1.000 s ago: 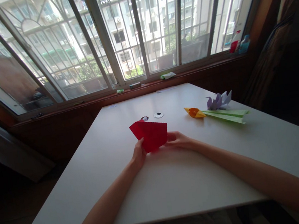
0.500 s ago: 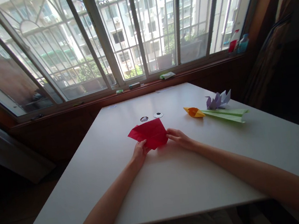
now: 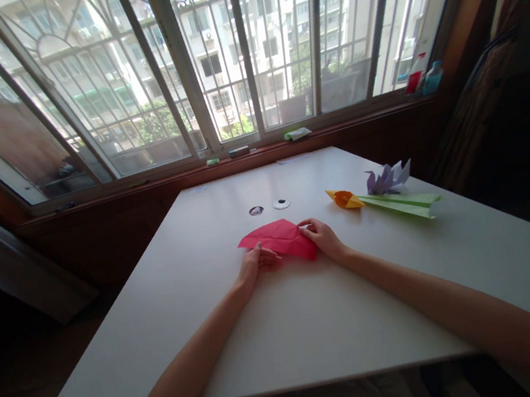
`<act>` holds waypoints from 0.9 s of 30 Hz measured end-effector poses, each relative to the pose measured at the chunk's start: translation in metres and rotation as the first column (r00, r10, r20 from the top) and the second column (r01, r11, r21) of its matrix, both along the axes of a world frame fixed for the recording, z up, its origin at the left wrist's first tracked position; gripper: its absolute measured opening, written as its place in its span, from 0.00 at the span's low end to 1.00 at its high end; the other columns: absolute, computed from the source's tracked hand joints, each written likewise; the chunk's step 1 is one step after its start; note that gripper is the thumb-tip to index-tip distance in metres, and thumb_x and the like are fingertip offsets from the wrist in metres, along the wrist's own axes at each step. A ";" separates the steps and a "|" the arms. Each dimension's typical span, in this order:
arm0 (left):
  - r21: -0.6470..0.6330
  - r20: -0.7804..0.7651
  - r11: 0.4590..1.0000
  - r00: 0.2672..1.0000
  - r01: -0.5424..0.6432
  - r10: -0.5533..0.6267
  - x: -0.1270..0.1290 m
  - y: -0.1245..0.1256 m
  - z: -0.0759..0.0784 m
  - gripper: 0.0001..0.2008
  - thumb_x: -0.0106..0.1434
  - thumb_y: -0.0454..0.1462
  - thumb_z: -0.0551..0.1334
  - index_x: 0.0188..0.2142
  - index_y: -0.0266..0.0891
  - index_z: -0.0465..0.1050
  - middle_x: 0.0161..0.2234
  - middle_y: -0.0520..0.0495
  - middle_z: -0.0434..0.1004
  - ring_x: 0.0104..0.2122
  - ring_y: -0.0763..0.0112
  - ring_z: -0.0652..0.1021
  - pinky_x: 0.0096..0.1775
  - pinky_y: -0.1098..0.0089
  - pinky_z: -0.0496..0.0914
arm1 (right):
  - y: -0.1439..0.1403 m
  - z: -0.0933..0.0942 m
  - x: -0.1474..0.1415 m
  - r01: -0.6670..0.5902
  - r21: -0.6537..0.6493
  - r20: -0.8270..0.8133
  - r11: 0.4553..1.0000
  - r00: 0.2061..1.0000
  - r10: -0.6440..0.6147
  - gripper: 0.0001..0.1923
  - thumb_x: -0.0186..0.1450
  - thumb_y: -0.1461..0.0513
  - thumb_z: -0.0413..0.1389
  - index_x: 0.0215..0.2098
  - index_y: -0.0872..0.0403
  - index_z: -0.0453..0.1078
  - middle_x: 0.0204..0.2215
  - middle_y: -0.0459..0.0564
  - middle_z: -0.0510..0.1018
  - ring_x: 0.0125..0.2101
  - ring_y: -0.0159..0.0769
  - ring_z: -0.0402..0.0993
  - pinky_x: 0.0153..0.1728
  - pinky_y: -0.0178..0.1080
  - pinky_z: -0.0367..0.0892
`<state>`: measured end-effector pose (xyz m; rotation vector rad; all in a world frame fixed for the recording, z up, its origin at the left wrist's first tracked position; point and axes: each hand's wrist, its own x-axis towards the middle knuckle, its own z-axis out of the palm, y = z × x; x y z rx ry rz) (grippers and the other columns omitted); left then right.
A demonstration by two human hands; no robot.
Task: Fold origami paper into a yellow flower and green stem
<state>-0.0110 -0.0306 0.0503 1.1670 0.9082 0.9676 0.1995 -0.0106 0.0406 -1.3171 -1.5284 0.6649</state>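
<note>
On red paper, both hands flat

Home: barred window, apartment view

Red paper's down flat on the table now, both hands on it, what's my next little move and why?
Probably press the fold flat: the red paper lies on the table, the left hand pinning its near edge, the right hand at its right corner, so running the fingers along would sharpen the crease.

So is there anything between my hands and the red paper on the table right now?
Nothing visible. The left hand rests on the near left edge of the red paper, and the right hand presses its right side. The paper lies flat on the white table, apart from the other folded pieces.
</note>
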 end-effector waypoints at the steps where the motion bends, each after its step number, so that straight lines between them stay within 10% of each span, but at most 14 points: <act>1: 0.076 -0.088 0.997 0.996 0.012 -0.005 0.000 -0.003 0.000 0.23 0.59 0.50 0.49 0.20 0.34 0.68 0.19 0.44 0.72 0.20 0.71 0.73 0.25 0.72 0.65 | -0.001 0.001 0.000 0.001 0.010 0.048 1.000 0.999 -0.002 0.13 0.57 0.58 0.49 0.35 0.56 0.68 0.22 0.47 0.73 0.22 0.33 0.68 0.21 0.33 0.62; 6: 0.642 -0.494 0.748 0.838 0.170 0.233 -0.001 -0.018 0.003 0.23 0.62 0.47 0.46 0.17 0.37 0.66 0.18 0.48 0.68 0.21 0.73 0.69 0.29 0.71 0.64 | -0.010 0.006 -0.006 -0.089 0.072 0.277 0.993 0.959 0.065 0.10 0.57 0.61 0.50 0.34 0.53 0.72 0.25 0.47 0.76 0.26 0.34 0.70 0.28 0.35 0.64; 10: 0.706 -0.664 0.561 0.678 0.432 0.314 0.000 -0.023 0.009 0.14 0.61 0.44 0.49 0.37 0.42 0.70 0.39 0.45 0.72 0.41 0.66 0.71 0.44 0.66 0.64 | -0.013 0.006 -0.009 -0.134 0.105 0.371 0.985 0.925 0.086 0.11 0.59 0.63 0.49 0.35 0.51 0.72 0.28 0.46 0.77 0.28 0.34 0.72 0.32 0.37 0.64; 19: 0.622 -0.782 0.544 0.484 0.563 0.393 -0.003 -0.017 0.000 0.24 0.57 0.48 0.53 0.51 0.41 0.61 0.53 0.44 0.62 0.52 0.60 0.63 0.53 0.60 0.59 | -0.011 0.001 -0.008 -0.098 0.306 0.512 0.947 0.856 -0.077 0.12 0.60 0.64 0.50 0.40 0.53 0.69 0.38 0.53 0.74 0.41 0.41 0.68 0.42 0.44 0.65; 27: 0.654 -0.756 0.466 0.487 0.596 0.437 -0.004 -0.012 0.000 0.17 0.62 0.39 0.49 0.49 0.39 0.62 0.51 0.47 0.65 0.50 0.66 0.65 0.51 0.65 0.61 | -0.028 0.013 -0.018 -0.551 0.172 0.678 0.816 0.668 0.308 0.21 0.60 0.56 0.50 0.51 0.52 0.60 0.46 0.51 0.71 0.45 0.38 0.67 0.44 0.41 0.64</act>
